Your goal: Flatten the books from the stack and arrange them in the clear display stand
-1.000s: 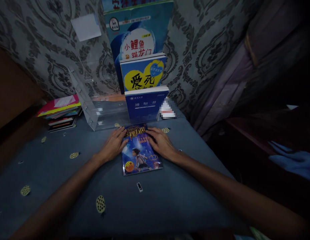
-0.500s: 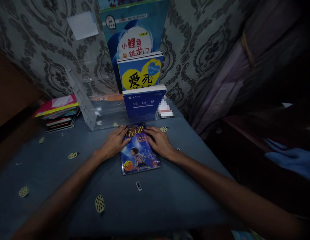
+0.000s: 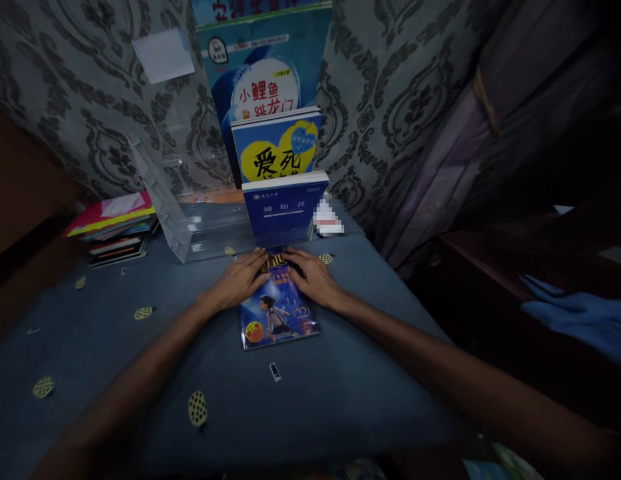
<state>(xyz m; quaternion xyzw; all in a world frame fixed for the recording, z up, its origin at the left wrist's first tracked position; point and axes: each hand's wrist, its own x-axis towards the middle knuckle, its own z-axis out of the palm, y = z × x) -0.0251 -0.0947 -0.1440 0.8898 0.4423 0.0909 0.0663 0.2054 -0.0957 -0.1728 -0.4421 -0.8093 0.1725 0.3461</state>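
Note:
A blue paperback book [image 3: 275,310] with a cartoon figure and yellow lettering lies flat on the patterned blue cloth [image 3: 155,373]. My left hand [image 3: 243,277] rests over its upper left part, fingers stretched out and pointing away from me. On the upper right part lies my right hand [image 3: 313,277], its fingers likewise extended. Together they cover much of the yellow title. Just beyond the fingertips, a dark blue book [image 3: 287,210] stands upright in a clear acrylic rack [image 3: 215,237].
Behind it in the rack stand a blue-and-yellow book [image 3: 277,150] and a taller teal book [image 3: 267,57]. A pile of books and papers [image 3: 117,223] sits left of the rack. Patterned wallpaper [image 3: 385,80] backs the table, and a tied curtain [image 3: 450,153] hangs at right.
Both hands have slid inward over the top of the book and now hide more of its title. The view has shifted slightly; the book lies in about the same place.

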